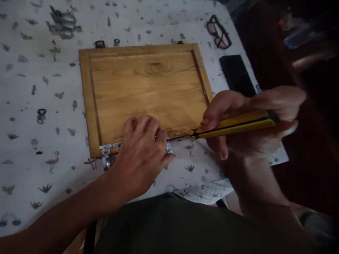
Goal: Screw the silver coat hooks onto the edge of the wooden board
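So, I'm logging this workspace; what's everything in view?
Wooden panel: one, brown, centre.
Screwdriver: one, yellow and black, panel's near edge.
Metal fittings: at least two, silver, near edge.
Dark pieces: two, black, panel's far edge.
Metal pieces: several, grey, upper left.
Glasses: one pair, dark, upper right.
Phone: one, black, below glasses.
Tablecloth: one, white patterned, beneath panel.
Blurred objects: several, unclear colour, right.
Garment: one, dark, bottom.
Left hand: one, bare, over fittings.
Right hand: one, bare, gripping screwdriver.

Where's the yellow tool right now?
The yellow tool is right of centre in the head view, held in the right hand, pointing toward the left hand.
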Action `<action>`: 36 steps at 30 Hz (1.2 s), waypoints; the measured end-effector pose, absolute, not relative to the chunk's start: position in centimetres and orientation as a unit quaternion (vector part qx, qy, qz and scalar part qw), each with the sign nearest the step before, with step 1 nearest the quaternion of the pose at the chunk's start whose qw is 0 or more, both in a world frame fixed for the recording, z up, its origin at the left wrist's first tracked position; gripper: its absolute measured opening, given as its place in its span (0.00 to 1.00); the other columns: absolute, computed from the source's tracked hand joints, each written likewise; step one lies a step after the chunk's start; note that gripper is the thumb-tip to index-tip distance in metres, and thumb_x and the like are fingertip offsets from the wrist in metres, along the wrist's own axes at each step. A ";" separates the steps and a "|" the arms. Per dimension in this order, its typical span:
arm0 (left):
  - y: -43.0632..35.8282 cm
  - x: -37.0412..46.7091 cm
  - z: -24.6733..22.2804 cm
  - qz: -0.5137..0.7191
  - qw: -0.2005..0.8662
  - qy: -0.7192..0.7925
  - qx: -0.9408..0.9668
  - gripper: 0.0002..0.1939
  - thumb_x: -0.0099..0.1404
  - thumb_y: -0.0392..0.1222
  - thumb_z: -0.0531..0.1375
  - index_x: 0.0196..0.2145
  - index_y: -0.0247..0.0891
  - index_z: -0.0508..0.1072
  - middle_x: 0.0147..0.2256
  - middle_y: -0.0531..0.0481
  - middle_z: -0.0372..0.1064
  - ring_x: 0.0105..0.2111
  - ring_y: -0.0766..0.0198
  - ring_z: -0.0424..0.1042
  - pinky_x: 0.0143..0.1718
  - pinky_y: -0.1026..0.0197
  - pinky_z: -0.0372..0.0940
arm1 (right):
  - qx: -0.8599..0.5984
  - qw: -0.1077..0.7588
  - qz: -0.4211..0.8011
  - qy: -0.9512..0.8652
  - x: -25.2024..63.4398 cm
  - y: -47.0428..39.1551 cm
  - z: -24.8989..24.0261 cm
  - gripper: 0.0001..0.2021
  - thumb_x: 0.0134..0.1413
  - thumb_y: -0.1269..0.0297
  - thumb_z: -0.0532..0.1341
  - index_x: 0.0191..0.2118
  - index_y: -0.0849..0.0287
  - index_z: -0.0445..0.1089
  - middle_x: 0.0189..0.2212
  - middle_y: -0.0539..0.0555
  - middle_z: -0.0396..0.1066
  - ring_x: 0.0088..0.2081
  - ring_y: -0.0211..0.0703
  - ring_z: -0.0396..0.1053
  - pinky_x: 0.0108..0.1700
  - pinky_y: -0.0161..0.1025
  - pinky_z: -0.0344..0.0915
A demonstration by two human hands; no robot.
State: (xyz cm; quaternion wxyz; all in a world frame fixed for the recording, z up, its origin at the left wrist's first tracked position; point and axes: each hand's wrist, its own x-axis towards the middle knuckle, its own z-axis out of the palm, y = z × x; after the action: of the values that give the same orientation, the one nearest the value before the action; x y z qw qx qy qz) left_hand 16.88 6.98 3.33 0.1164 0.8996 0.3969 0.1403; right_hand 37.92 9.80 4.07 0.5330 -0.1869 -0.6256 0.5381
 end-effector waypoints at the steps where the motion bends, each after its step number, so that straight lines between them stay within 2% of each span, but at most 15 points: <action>1: 7.0 16.9 3.3 0.143 0.115 0.397 0.899 0.14 0.66 0.47 0.64 0.41 0.31 0.75 0.44 0.38 0.72 0.48 0.45 0.66 0.49 0.41 0.63 | -0.180 0.535 0.532 -0.630 38.0 9.8 4.0 0.13 0.61 0.55 0.62 0.49 0.47 0.77 0.38 0.52 0.78 0.13 0.32 0.65 0.11 0.30 0.63; 4: 7.0 17.0 3.2 0.145 0.103 0.394 0.902 0.15 0.66 0.48 0.64 0.41 0.31 0.75 0.44 0.38 0.72 0.48 0.45 0.67 0.50 0.41 0.63 | -0.204 0.554 0.480 -0.649 38.0 9.8 3.9 0.11 0.57 0.55 0.66 0.46 0.45 0.78 0.38 0.51 0.78 0.13 0.31 0.64 0.11 0.30 0.63; 6: 7.1 17.0 3.2 0.145 0.093 0.394 0.903 0.16 0.65 0.49 0.65 0.40 0.31 0.75 0.43 0.38 0.72 0.47 0.45 0.67 0.49 0.41 0.64 | -0.235 0.581 0.435 -0.647 37.8 9.8 4.0 0.10 0.55 0.55 0.68 0.43 0.43 0.77 0.31 0.49 0.76 0.14 0.31 0.62 0.11 0.29 0.61; 9: 7.2 17.1 3.2 0.150 0.090 0.396 0.901 0.15 0.64 0.48 0.65 0.38 0.31 0.75 0.42 0.39 0.72 0.47 0.44 0.67 0.48 0.41 0.64 | -0.245 0.599 0.429 -0.630 37.4 9.7 4.4 0.10 0.50 0.56 0.71 0.40 0.44 0.77 0.19 0.47 0.68 0.16 0.35 0.63 0.11 0.29 0.60; 12: 7.2 17.0 3.2 0.154 0.095 0.393 0.902 0.14 0.64 0.47 0.65 0.39 0.31 0.75 0.42 0.39 0.72 0.47 0.44 0.67 0.48 0.41 0.64 | -0.243 0.587 0.456 -0.624 37.2 9.4 4.7 0.10 0.53 0.56 0.70 0.42 0.48 0.77 0.24 0.48 0.73 0.16 0.34 0.65 0.09 0.28 0.59; 14: 7.2 16.9 3.2 0.150 0.100 0.392 0.902 0.14 0.65 0.47 0.64 0.39 0.32 0.74 0.43 0.40 0.72 0.47 0.45 0.67 0.49 0.41 0.64 | -0.259 0.576 0.461 -0.623 37.4 9.1 4.7 0.12 0.56 0.57 0.68 0.45 0.50 0.77 0.31 0.50 0.77 0.14 0.30 0.62 0.07 0.28 0.55; 17: 7.1 16.9 3.1 0.145 0.101 0.395 0.901 0.14 0.65 0.48 0.64 0.39 0.33 0.74 0.43 0.40 0.71 0.48 0.45 0.67 0.49 0.41 0.63 | -0.268 0.573 0.445 -0.634 37.5 9.1 4.7 0.09 0.57 0.60 0.67 0.44 0.52 0.79 0.33 0.52 0.78 0.12 0.29 0.60 0.06 0.29 0.54; 19: 7.0 16.9 3.1 0.145 0.100 0.397 0.901 0.14 0.65 0.48 0.65 0.40 0.33 0.74 0.43 0.40 0.71 0.48 0.45 0.66 0.49 0.41 0.63 | -0.256 0.583 0.420 -0.647 37.4 9.3 4.7 0.08 0.54 0.59 0.69 0.40 0.51 0.80 0.30 0.52 0.77 0.11 0.29 0.58 0.08 0.31 0.59; 21: 7.0 16.9 3.1 0.144 0.101 0.396 0.901 0.14 0.65 0.48 0.65 0.39 0.34 0.74 0.43 0.41 0.71 0.48 0.46 0.66 0.49 0.42 0.63 | -0.264 0.603 0.392 -0.642 37.1 9.4 4.8 0.09 0.48 0.56 0.73 0.37 0.49 0.80 0.23 0.49 0.72 0.13 0.33 0.60 0.14 0.35 0.69; 23: 7.0 16.9 3.1 0.143 0.102 0.392 0.903 0.14 0.65 0.48 0.65 0.39 0.34 0.73 0.43 0.41 0.70 0.47 0.46 0.66 0.48 0.42 0.63 | -0.286 0.626 0.371 -0.624 36.9 9.4 5.0 0.12 0.42 0.56 0.76 0.34 0.51 0.80 0.19 0.48 0.69 0.14 0.35 0.62 0.17 0.38 0.72; 24: 7.0 16.9 3.1 0.143 0.102 0.390 0.904 0.14 0.65 0.48 0.65 0.38 0.34 0.73 0.43 0.41 0.70 0.47 0.46 0.66 0.48 0.42 0.63 | -0.299 0.634 0.369 -0.610 36.7 9.3 5.0 0.12 0.41 0.55 0.76 0.33 0.53 0.80 0.20 0.49 0.70 0.14 0.35 0.62 0.14 0.37 0.69; 26: 6.9 16.8 3.1 0.145 0.098 0.390 0.904 0.15 0.65 0.49 0.65 0.39 0.33 0.74 0.43 0.41 0.70 0.47 0.46 0.66 0.48 0.42 0.63 | -0.322 0.649 0.366 -0.584 36.5 9.1 5.0 0.12 0.44 0.55 0.75 0.32 0.55 0.79 0.24 0.51 0.75 0.11 0.32 0.58 0.07 0.34 0.56; 28: 6.9 16.8 3.0 0.145 0.096 0.391 0.904 0.16 0.65 0.49 0.65 0.40 0.32 0.74 0.44 0.41 0.70 0.47 0.47 0.66 0.48 0.43 0.62 | -0.335 0.666 0.349 -0.568 36.4 9.1 5.1 0.10 0.47 0.56 0.73 0.31 0.55 0.77 0.26 0.49 0.77 0.10 0.29 0.54 0.04 0.32 0.45; 31: 6.9 16.9 2.9 0.145 0.098 0.391 0.903 0.16 0.65 0.50 0.66 0.40 0.32 0.74 0.43 0.42 0.70 0.47 0.47 0.66 0.48 0.43 0.62 | -0.331 0.682 0.312 -0.573 36.3 9.4 5.2 0.08 0.48 0.58 0.73 0.30 0.53 0.76 0.23 0.46 0.76 0.10 0.29 0.55 0.05 0.31 0.45; 36: 6.8 16.9 2.9 0.156 0.100 0.393 0.901 0.16 0.64 0.50 0.66 0.40 0.33 0.74 0.43 0.43 0.70 0.47 0.47 0.66 0.48 0.43 0.62 | -0.342 0.680 0.308 -0.571 36.2 9.5 5.2 0.11 0.47 0.58 0.74 0.31 0.56 0.75 0.24 0.48 0.76 0.13 0.33 0.61 0.05 0.33 0.48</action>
State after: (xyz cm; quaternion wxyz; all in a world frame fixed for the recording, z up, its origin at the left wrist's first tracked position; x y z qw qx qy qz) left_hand 16.91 6.85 2.87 0.1004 0.9007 0.3928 0.1561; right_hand 36.17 9.53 5.24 0.6800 -0.3421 -0.5707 0.3078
